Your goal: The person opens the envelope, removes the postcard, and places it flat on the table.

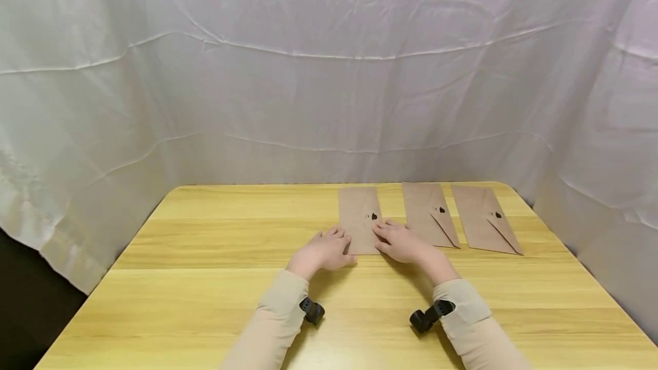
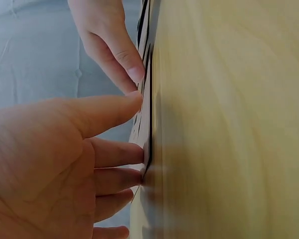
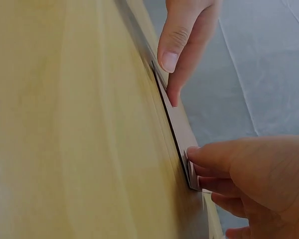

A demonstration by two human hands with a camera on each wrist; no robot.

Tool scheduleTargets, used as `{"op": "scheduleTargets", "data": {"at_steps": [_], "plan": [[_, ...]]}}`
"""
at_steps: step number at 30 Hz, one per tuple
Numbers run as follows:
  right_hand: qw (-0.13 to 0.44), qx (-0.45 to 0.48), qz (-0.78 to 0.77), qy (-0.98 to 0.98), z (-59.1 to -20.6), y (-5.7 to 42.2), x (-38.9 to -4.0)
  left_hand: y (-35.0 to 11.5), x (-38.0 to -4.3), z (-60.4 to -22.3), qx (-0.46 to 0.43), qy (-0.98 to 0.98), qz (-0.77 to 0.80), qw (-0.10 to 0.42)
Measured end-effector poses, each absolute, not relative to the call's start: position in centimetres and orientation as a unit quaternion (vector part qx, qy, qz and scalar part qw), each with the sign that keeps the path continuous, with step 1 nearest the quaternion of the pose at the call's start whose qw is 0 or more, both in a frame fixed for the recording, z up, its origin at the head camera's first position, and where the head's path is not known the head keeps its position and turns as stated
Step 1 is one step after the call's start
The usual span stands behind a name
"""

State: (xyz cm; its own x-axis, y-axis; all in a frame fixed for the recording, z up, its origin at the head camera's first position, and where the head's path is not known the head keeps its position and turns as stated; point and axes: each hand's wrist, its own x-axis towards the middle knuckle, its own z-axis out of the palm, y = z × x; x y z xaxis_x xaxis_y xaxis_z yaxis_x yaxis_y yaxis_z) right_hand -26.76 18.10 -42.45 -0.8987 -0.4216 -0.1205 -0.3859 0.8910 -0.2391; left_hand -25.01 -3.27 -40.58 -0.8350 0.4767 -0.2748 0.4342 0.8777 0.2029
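Note:
A brown paper envelope (image 1: pixel 358 210) with a small dark mark lies flat on the wooden table, its near edge toward the person. At its left edge is the left hand (image 1: pixel 324 251), fingers loosely extended and touching the paper near the lower corner. Fingertips of the right hand (image 1: pixel 403 242) rest on the lower right edge, below the mark. From the right wrist, the envelope (image 3: pixel 175 122) appears edge-on, low against the tabletop, with the right thumb at its near corner. In the left wrist view, the left fingertips (image 2: pixel 134 153) meet the envelope's side.
Two similar envelopes lie to the right, a middle one (image 1: pixel 421 204) and a far-right one (image 1: pixel 475 210), both with diagonal flaps. The table (image 1: pixel 205 278) extends left and forward of them. White curtains (image 1: pixel 308 101) hang behind and at both sides.

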Motion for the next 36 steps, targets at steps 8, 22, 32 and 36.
{"op": "scheduleTargets", "data": {"at_steps": [8, 22, 32, 36], "plan": [[0.084, -0.221, -0.097, 0.967, -42.4, 16.9, -26.2, -5.0, -24.4, -40.8, 0.252, 0.952, 0.078, 0.156], [0.069, -0.26, -0.101, 0.958, -42.4, 14.7, -25.5, -8.4, -23.0, -40.8, 0.258, 0.949, 0.089, 0.159], [0.066, -0.303, -0.094, 0.946, -42.6, 13.1, -24.9, -11.2, -21.7, -40.8, 0.254, 0.949, 0.112, 0.147], [0.063, -0.325, -0.093, 0.939, -42.4, 12.3, -24.6, -12.3, -21.1, -40.7, 0.246, 0.95, 0.122, 0.148]]}}
